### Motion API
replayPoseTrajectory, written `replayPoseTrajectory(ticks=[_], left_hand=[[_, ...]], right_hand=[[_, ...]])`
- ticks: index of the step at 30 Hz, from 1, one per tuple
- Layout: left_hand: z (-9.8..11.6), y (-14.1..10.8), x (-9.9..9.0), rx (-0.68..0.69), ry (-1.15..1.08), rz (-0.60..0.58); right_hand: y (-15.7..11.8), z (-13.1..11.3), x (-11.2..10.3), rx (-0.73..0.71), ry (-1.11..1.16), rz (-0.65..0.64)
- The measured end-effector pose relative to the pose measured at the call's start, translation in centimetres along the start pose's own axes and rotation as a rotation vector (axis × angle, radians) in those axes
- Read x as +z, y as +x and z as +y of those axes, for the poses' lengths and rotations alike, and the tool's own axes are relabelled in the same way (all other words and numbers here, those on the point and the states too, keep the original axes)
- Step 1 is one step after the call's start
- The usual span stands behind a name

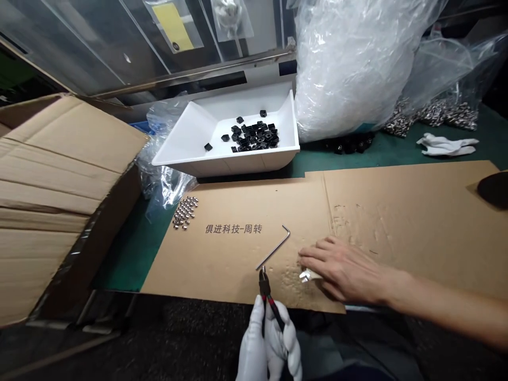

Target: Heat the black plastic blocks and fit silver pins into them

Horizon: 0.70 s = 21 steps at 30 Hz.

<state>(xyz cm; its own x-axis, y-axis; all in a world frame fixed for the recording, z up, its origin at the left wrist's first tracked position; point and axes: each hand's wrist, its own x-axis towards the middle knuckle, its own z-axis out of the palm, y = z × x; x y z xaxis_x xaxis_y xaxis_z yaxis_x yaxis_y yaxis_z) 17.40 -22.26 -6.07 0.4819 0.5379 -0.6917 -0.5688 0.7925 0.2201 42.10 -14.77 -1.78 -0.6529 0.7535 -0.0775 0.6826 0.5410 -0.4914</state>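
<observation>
My white-gloved left hand (273, 341) clasps black-and-red metal pliers (264, 286); overreaching could knock the silver L-shaped rod (273, 250) ahead. My bare right hand (343, 267) half-curls, hold unclear.

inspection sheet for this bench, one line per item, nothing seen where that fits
Surface: cardboard sheet with dark printing, on a green tabletop
Job's things: pliers, L-shaped key, small metal parts, black pieces in white tray
Clutter: white glove, bagged metal parts
Hands: gloved left hand holds the pliers; bare right hand lies over a pale object, grip unclear
Cables: nothing seen
Surroundings: cardboard box at left, bulging plastic bag behind
</observation>
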Motion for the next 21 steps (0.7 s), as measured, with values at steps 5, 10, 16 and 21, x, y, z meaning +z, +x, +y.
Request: replayPoseTrajectory(ticks=[5, 10, 16, 21], left_hand=[[0.8, 0.4, -0.3, 0.021, -0.001, 0.102], [1.6, 0.3, -0.3, 0.022, 0.004, 0.132], [2.5, -0.9, 0.2, 0.094, 0.098, 0.166], [4.9, -3.6, -0.2, 0.175, 0.154, 0.275]], right_hand=[[-3.5, -3.8, 0.8, 0.028, 0.225, -0.100], [-5.3, -5.6, 1.3, 0.092, 0.358, -0.034], [-3.8, -7.0, 3.9, 0.316, 0.250, -0.036], [-2.5, -10.9, 6.1, 0.177, 0.297, -0.015]])
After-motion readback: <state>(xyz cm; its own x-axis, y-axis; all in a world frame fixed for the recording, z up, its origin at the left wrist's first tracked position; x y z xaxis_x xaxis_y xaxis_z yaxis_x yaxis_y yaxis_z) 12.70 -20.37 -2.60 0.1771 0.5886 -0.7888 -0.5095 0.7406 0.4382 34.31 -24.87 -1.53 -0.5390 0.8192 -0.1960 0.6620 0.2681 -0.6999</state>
